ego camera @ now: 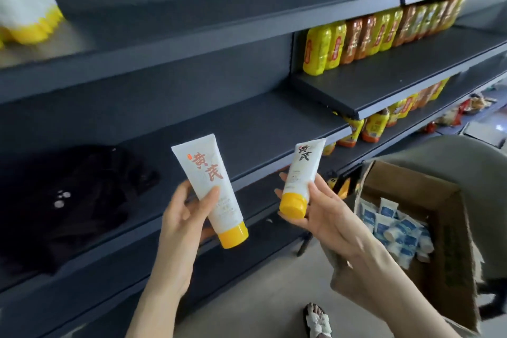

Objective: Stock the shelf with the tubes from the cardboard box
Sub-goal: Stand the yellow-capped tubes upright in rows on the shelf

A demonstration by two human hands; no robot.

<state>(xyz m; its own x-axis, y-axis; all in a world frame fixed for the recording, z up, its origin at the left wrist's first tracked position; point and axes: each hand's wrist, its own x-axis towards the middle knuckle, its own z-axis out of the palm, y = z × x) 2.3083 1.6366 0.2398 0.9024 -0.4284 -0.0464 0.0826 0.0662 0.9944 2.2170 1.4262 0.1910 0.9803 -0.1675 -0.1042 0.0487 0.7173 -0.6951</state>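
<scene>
My left hand [186, 208] grips a white tube with a yellow cap [211, 189], cap end down, in front of the dark shelf [247, 129]. My right hand [315, 214] holds a second white tube with a yellow cap [301, 173], also cap down. An open cardboard box [450, 200] sits low at the right with several blue-and-white packets [397, 228] inside. More white tubes with yellow caps [24, 8] stand on the upper shelf at the far left.
Yellow and orange bottles [370, 33] line the shelves at the right. Dark folded cloth [68, 195] lies on the left of the middle shelf. A grey chair back [452, 153] stands behind the box. A sandalled foot [318, 318] is on the floor.
</scene>
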